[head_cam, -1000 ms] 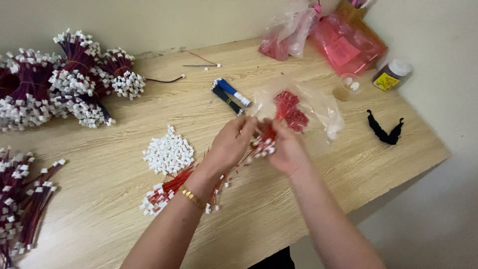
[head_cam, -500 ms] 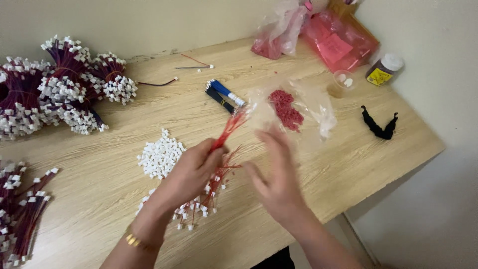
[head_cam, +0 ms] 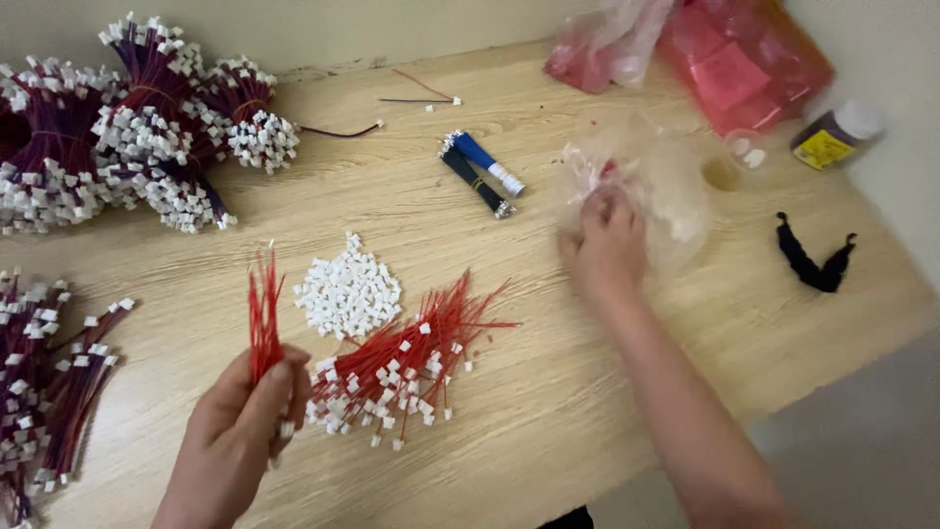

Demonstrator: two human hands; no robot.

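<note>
My left hand (head_cam: 240, 416) holds a small bundle of thin red wires (head_cam: 262, 315) upright at the near left of the wooden table (head_cam: 548, 392). My right hand (head_cam: 607, 240) reaches forward into a clear plastic bag (head_cam: 656, 181), its fingers closed on the bag and on small wires inside. Between the hands lies a fan of red wires with white connectors (head_cam: 406, 358). Behind it sits a heap of loose white connectors (head_cam: 348, 289).
Large bundles of dark wires with white connectors (head_cam: 117, 127) fill the far left, more (head_cam: 49, 392) lie at the near left edge. Blue and black wire bundles (head_cam: 480, 171) lie mid-table. Red plastic bags (head_cam: 725, 59), a small bottle (head_cam: 832, 137) and a black tie (head_cam: 813, 260) are at the right.
My left hand has pulled back to the near left with a few red wires, leaving the connector-tipped wires on the table. My right hand has moved forward into the clear bag.
</note>
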